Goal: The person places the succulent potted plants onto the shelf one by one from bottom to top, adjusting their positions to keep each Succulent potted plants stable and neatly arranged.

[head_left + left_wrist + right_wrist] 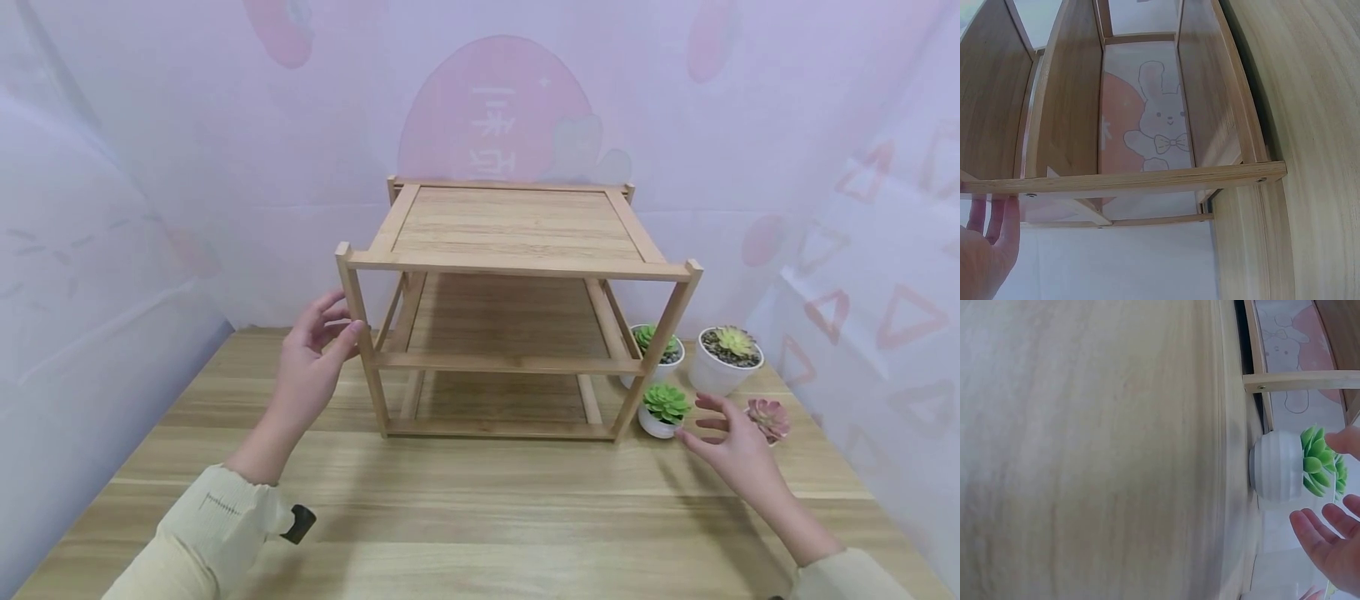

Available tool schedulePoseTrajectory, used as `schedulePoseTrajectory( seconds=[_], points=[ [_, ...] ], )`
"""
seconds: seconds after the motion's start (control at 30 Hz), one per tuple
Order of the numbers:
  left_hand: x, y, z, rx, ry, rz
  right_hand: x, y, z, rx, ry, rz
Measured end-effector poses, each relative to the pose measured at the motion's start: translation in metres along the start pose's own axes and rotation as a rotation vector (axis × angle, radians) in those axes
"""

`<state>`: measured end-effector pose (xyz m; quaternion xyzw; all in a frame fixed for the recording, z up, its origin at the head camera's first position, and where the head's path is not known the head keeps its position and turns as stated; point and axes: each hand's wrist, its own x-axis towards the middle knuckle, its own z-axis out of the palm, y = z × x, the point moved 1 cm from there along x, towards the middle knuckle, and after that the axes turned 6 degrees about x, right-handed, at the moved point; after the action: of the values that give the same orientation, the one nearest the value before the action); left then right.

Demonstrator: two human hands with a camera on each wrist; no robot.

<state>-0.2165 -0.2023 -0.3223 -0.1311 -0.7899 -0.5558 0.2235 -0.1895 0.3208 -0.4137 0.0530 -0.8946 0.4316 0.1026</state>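
A three-tier light wooden shelf (517, 268) stands on the wooden table. My left hand (311, 354) is at its left front post, fingertips touching the wood with fingers fairly straight; the left wrist view shows those fingers (1007, 219) against the post's edge without wrapping it. Over on the right, my right hand (738, 458) hovers with spread, slightly bent fingers beside a small green succulent (666, 404) in a ribbed white pot (1277, 465). Thumb and fingers are on either side of the plant in the right wrist view, and I see no grip on it.
Behind the shelf's right front post is another potted green succulent (652, 337), partly hidden. A yellow-green succulent in a larger white pot (720, 371) stands to its right. A pink succulent (768, 417) is partly covered by my right hand. Printed white cloth (300, 150) surrounds the table.
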Motion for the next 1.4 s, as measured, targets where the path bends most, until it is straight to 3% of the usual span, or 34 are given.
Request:
schedulePoseTrajectory(
  seconds=[0.43,0.87,1.17,1.4],
  points=[
    [0.000,0.004,0.001,-0.007,-0.012,-0.021,0.006,0.010,0.001,0.093,-0.077,0.154],
    [0.000,0.005,0.000,-0.001,-0.032,-0.043,0.015,0.018,0.010,0.214,-0.123,0.224],
    [-0.001,0.005,0.001,-0.010,-0.029,-0.040,0.022,0.022,0.019,0.227,-0.116,0.232],
    [-0.001,0.003,0.001,-0.026,-0.027,-0.031,0.026,0.023,0.025,0.205,-0.102,0.180]
  ],
)
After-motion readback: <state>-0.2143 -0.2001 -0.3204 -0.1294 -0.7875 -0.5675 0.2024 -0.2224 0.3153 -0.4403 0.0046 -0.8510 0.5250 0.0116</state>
